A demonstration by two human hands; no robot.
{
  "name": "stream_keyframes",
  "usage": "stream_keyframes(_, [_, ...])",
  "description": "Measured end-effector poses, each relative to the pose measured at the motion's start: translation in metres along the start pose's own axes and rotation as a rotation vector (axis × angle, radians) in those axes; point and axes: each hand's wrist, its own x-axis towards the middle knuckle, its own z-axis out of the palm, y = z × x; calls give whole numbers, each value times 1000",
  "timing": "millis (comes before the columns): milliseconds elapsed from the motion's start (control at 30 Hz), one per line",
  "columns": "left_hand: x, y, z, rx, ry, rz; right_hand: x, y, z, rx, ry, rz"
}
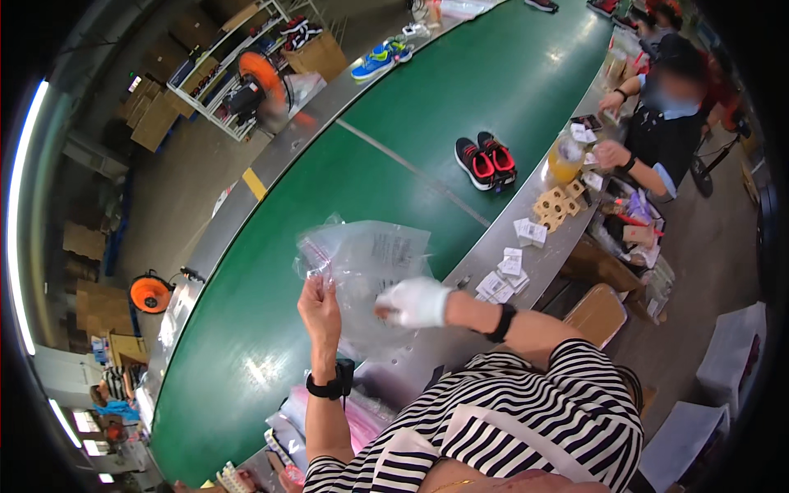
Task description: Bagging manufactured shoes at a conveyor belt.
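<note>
Over the green conveyor belt (271, 329), left hand (319, 311) pinches the clear crinkled plastic bag (374, 271); right hand (417, 302) inside it, grip hidden; red-and-black shoes (486, 160) beyond.

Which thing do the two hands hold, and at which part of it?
Both hold one clear plastic bag. The left hand pinches its upper left edge near the opening. The right hand, in a white glove, seems to be reaching inside the bag at its lower middle.

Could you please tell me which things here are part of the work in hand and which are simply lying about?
In hand:
- clear plastic bag
- left hand pinching its top edge
- right hand inside it

Lying about:
- red-and-black shoes
- blue shoes
- small white boxes
- orange fan
</note>
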Motion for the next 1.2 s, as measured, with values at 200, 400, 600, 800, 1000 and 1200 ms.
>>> stream_keyframes(200, [20, 17, 23, -170, -30, -140, -39, 105, -104, 73, 513, 339])
stream_keyframes(400, [35, 17, 51, -4, -67, -203, -53, 256, -131, -619, 317, 731])
stream_keyframes(600, [33, 16, 57, -66, -63, -303, -38, 313, -90, -782, 270, 795])
stream_keyframes(800, [36, 4, 64, -266, -4, -406, -45, 276, -135, -100, 525, 693])
stream_keyframes(1000, [30, -10, 72, -494, 8, -441, -71, 130, -154, 1317, 653, -62])
stream_keyframes(1200, [21, -8, 60, -558, 8, -320, -92, 91, -74, 758, 421, 161])
